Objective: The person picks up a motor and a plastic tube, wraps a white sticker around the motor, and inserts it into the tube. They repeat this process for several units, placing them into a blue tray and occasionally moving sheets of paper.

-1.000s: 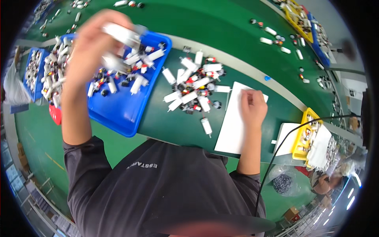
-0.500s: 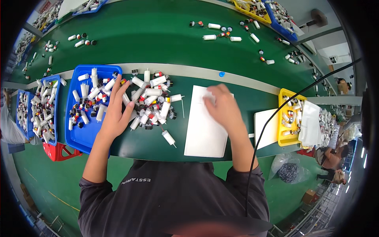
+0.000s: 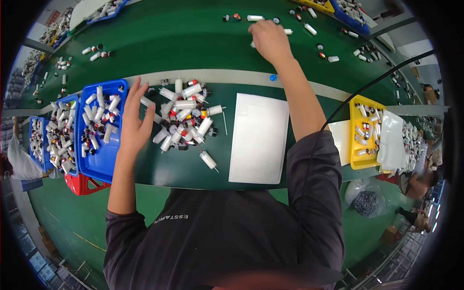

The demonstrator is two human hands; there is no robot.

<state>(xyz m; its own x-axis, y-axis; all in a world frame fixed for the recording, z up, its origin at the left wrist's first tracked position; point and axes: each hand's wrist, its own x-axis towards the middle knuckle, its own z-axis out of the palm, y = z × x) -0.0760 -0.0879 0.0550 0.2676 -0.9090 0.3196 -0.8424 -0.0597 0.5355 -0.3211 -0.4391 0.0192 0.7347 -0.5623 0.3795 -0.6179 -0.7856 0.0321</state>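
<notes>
My left hand (image 3: 135,118) is open with fingers spread, between the blue tray (image 3: 102,168) and a heap of small white cylindrical parts (image 3: 186,104) with red, yellow and black ends. Its thumb side faces the heap, and nothing shows in its grasp. My right hand (image 3: 270,41) reaches far forward over the green surface beyond the pale strip. Its fingers bend down among a few scattered white cylinders (image 3: 255,18), with the fingertips hidden. Below that arm lies a flat white pad (image 3: 259,140). One loose cylinder (image 3: 209,160) sits just off the heap.
At the right stands a yellow tray (image 3: 356,162) of similar parts, with a white sheet (image 3: 340,140) beside it. A black cable (image 3: 372,86) crosses above. More filled blue trays (image 3: 75,108) are at the left, near a red stool (image 3: 83,185). A blue cap (image 3: 273,77) rests on the strip.
My right hand has gone from above the white pad to the far green surface. The blue tray has shifted left, away from the heap. My left hand stays open beside it.
</notes>
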